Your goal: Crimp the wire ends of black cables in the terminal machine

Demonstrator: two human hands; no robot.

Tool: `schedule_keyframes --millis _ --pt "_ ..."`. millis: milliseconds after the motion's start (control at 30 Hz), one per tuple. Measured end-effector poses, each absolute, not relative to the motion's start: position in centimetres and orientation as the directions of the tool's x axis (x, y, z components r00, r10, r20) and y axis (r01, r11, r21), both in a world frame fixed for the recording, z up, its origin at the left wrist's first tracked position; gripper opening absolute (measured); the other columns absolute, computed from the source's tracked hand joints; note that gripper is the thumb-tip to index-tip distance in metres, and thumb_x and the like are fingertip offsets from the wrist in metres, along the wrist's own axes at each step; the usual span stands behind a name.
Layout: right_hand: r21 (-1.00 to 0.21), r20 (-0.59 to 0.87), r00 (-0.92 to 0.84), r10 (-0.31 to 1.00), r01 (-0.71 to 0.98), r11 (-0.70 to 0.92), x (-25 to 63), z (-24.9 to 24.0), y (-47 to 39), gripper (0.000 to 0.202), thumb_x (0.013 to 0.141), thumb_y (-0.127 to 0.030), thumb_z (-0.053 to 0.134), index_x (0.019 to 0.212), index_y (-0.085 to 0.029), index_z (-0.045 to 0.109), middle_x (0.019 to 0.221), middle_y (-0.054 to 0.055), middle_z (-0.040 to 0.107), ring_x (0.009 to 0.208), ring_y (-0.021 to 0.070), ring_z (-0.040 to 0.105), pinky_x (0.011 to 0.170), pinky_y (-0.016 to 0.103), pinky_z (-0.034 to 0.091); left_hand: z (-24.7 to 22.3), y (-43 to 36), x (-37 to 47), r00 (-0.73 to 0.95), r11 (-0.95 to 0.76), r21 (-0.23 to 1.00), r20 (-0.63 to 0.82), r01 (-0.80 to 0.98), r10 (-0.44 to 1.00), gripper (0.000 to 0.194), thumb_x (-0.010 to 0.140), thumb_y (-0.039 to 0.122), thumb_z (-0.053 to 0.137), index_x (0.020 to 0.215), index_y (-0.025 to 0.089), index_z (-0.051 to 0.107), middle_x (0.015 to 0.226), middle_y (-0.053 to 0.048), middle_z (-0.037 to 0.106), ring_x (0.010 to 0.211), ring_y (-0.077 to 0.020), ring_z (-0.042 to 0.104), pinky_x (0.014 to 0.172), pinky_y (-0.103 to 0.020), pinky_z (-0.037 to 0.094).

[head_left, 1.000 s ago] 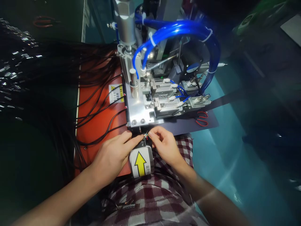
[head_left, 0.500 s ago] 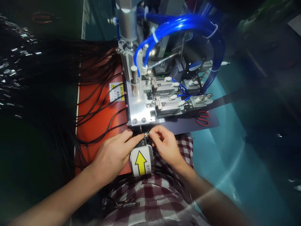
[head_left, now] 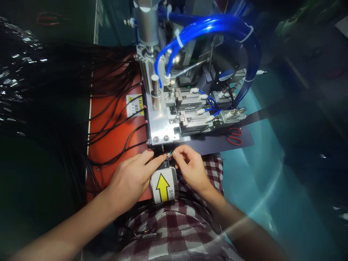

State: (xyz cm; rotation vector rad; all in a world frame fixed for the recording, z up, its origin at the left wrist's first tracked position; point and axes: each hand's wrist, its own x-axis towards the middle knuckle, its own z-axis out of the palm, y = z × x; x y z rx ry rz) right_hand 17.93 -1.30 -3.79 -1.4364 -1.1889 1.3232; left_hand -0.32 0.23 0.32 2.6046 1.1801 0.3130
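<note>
Thin coloured wires [head_left: 170, 156] lie between my fingertips at the front edge of the machine [head_left: 160, 125]. My left hand [head_left: 135, 177] reaches in from the left, with its index fingertip at the wires' left end; its thumb side is partly hidden. From the right, my right hand [head_left: 191, 167] pinches the wires between thumb and index finger. Just below the fingertips is a small black fixture [head_left: 164, 164], and under it a white plate with a yellow arrow [head_left: 163, 186].
Black cables [head_left: 119, 139] run over the orange surface [head_left: 111, 119] at the left. Blue hoses [head_left: 214, 27] arch above metal cylinders [head_left: 190, 103]. Red-handled scissors or pliers [head_left: 234, 136] lie on the dark sheet [head_left: 214, 143] at the right. A warning label [head_left: 135, 105] is beside the machine.
</note>
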Motion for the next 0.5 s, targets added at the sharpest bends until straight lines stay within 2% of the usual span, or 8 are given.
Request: schedule_keyframes --millis 233,500 --pt "-0.973 -0.209 -0.004 0.978 0.101 -0.208 17.88 -3.67 -1.26 0.015 0.088 -0.027 0.053 0.075 -0.019 0.053 0.068 -0.002 0.051 0.055 0.0112 0.050 0.053 0.024 0.041 0.27 0.14 -0.39 0.644 -0.635 0.324 0.092 0.701 0.759 0.035 0.091 0.017 0.036 0.117 0.017 0.060 0.083 -0.006 0.059 0.065 -0.0175 0.058 0.055 -0.028 0.048" --pt "-0.942 -0.309 0.013 0.951 0.134 -0.308 17.75 -2.95 -1.08 0.017 0.086 -0.031 0.054 0.074 -0.018 0.053 0.064 -0.002 0.054 0.051 0.0115 0.053 0.049 0.023 0.041 0.34 0.19 -0.21 0.653 -0.656 0.292 0.120 0.696 0.747 0.033 0.090 0.014 0.038 0.114 0.015 0.061 0.082 -0.006 0.060 0.064 -0.0171 0.058 0.054 -0.027 0.047"
